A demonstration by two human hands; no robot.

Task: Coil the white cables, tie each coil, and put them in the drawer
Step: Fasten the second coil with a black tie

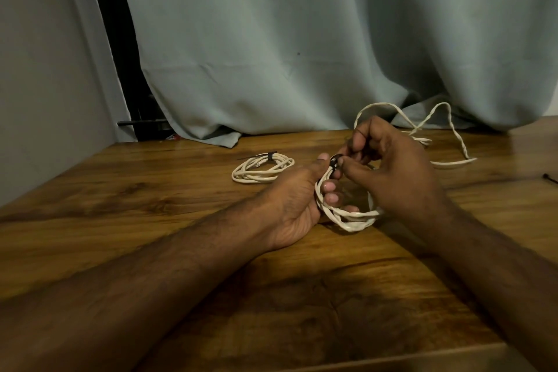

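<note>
My left hand [297,196] grips a coil of white cable [350,217] just above the wooden table [151,205], fingers curled through the loop. My right hand [392,166] pinches a black tie [334,163] at the top of that coil. A second white coil [262,167], bound with a black tie, lies on the table to the left. A loose, twisted white cable [437,130] sprawls behind my right hand toward the curtain. No drawer is in view.
A pale grey-green curtain [302,54] hangs along the table's far edge. Another black tie [550,178] lies at the far right of the table. A grey wall and a dark gap stand at the left.
</note>
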